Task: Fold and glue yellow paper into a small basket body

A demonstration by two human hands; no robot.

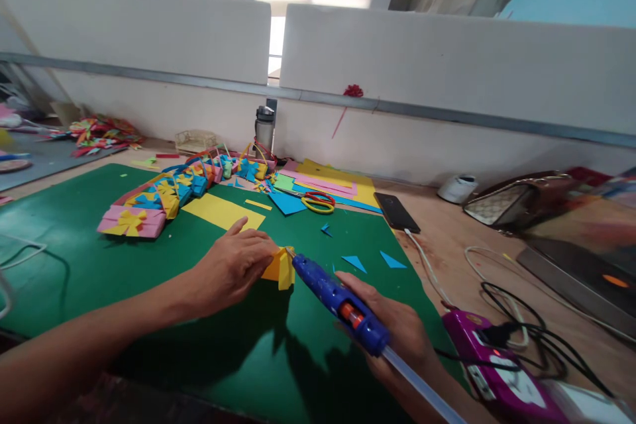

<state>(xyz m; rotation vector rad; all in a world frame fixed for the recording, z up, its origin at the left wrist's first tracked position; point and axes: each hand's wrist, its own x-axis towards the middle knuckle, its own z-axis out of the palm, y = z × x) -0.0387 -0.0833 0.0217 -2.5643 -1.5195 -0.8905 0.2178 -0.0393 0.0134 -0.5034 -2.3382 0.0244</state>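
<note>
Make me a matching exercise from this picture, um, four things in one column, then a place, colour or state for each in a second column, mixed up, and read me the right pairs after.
Column one
1. glue gun
2. scissors
3. phone
4. folded yellow paper

Column two
A. has a white cable at its near end
B. held by the left hand
C. blue, gripped in the right hand
D. has red and yellow handles

Right pairs: 1-C, 2-D, 3-A, 4-B
</note>
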